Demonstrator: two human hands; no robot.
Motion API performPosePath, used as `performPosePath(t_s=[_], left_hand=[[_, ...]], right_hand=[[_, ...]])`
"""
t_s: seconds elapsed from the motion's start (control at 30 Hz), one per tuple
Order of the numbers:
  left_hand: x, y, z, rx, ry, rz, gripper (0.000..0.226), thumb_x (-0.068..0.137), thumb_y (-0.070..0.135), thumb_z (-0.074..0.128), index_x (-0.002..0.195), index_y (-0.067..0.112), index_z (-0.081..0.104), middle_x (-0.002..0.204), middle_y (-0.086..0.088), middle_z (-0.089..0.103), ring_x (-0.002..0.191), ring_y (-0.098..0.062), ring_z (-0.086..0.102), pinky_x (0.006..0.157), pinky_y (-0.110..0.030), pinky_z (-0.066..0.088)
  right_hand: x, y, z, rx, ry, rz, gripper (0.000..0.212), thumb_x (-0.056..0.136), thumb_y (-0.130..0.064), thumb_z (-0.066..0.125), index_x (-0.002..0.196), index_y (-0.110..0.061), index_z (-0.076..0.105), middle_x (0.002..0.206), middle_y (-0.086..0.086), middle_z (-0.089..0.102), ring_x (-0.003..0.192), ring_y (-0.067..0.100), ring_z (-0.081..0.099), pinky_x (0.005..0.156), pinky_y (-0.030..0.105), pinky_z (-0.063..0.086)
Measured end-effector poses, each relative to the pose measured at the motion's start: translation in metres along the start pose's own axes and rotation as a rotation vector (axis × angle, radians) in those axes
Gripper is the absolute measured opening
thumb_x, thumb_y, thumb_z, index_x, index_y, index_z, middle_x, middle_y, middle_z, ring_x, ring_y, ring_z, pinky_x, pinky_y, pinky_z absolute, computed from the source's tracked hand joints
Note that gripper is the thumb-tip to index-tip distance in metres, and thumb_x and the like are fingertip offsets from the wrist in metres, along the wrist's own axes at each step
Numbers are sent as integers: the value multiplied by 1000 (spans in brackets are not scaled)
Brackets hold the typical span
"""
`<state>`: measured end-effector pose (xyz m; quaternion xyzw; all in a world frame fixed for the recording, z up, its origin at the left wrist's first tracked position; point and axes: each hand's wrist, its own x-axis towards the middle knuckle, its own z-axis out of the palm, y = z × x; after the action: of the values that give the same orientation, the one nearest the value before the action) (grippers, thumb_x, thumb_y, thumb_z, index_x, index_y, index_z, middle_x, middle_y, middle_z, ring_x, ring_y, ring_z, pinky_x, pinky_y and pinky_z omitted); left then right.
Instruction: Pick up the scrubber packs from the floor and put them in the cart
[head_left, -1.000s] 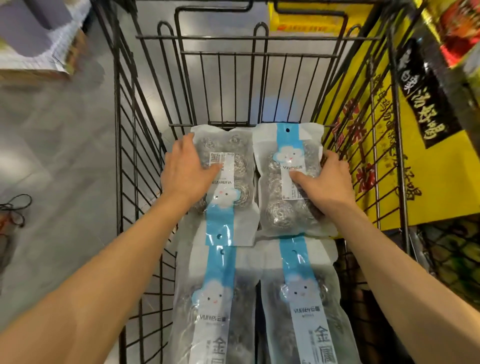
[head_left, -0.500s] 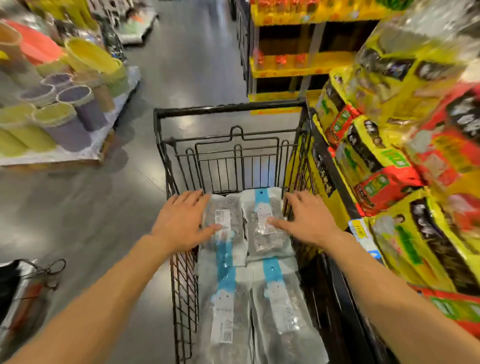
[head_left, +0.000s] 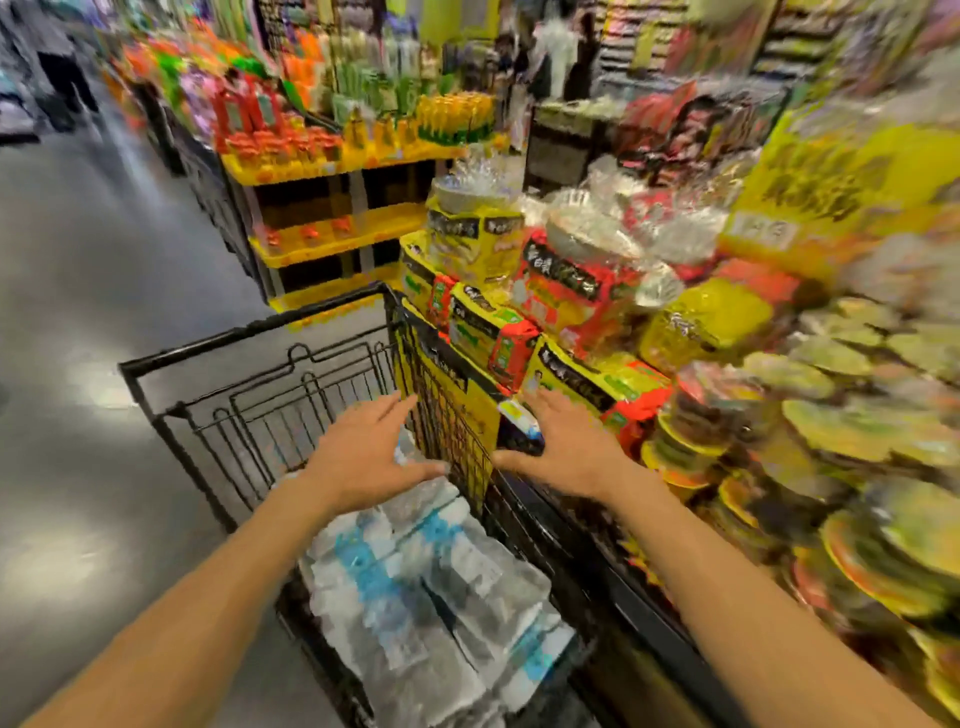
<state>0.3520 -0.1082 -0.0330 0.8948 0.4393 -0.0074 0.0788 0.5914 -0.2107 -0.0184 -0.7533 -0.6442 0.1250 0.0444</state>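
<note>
- Head view: your left hand and right hand are both released, fingers spread, holding nothing.
- Scrubber packs lie in the cart, at 6 o'clock below your left hand, long axes running 11 to 5.
- Left hand nearer; no floor packs visible.

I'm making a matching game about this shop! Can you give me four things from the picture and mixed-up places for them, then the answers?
Things:
1. scrubber packs
2. left hand
3. right hand
4. orange bottles

Places:
A. top of the far yellow shelf
B. above the cart, open
C. lying in the cart
D. outside the cart, by the noodle packs

Pairs: 1-C, 2-B, 3-D, 4-A
</note>
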Motion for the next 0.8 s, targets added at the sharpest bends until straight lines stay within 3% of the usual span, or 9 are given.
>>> performPosePath(t_s=[0.07,0.13,0.2,0.27,0.37,0.53,0.6,0.7,0.8], left_hand=[[2,25,-6,9,-20,113,120,72,98,27,165,24,9,172,-4,11,157,-24,16,126,-40,17],[4,63,-14,44,-25,240,125,68,101,19,164,22,11,172,-7,13,157,-26,17,126,-41,18],[3,108,-22,78,-27,375,142,53,108,4,163,19,18,170,-9,19,156,-27,21,126,-43,22],[-4,162,-23,61,-7,495,141,53,107,7,161,19,25,167,-10,27,153,-29,29,123,-46,28],[-30,246,-22,-8,21,695,138,56,108,11,160,20,30,165,-9,33,150,-29,34,120,-46,33],[-112,379,-26,-85,31,1020,103,84,83,47,162,20,23,167,-8,29,152,-29,29,121,-43,27],[-150,428,-24,-92,17,1105,98,88,77,50,162,19,22,168,-8,26,153,-28,27,122,-41,25],[-211,500,-12,-89,11,1228,113,77,94,34,160,18,30,162,-6,39,147,-28,40,119,-46,33],[-275,567,9,-150,-15,1339,127,60,105,24,152,19,43,146,-7,57,132,-31,55,104,-44,47]], right_hand=[[-46,11,-6,44,54,104,121,76,-96,35,166,-17,14,173,9,15,159,27,14,126,41,14],[-99,26,-12,84,134,202,105,88,-79,51,165,-18,16,172,8,16,159,25,16,125,38,16],[-154,40,-18,105,195,313,106,86,-81,52,165,-20,16,172,7,18,158,25,18,125,38,19],[-212,57,-22,106,237,442,117,79,-90,46,165,-18,15,172,8,17,158,26,18,127,39,19],[-304,76,-30,116,316,622,108,84,-83,50,165,-18,19,171,7,20,157,25,21,125,39,21],[-468,95,-31,91,410,914,101,88,-77,51,164,-18,20,170,5,25,156,24,23,123,41,27],[-537,97,-23,85,457,1036,97,89,-76,53,163,-21,23,168,4,29,154,25,28,121,42,31],[-646,89,-8,121,514,1227,96,88,-74,56,163,-23,22,168,4,29,153,27,30,118,42,32],[-751,71,7,146,555,1392,109,80,-86,49,164,-23,20,170,4,27,155,26,27,122,42,30]])
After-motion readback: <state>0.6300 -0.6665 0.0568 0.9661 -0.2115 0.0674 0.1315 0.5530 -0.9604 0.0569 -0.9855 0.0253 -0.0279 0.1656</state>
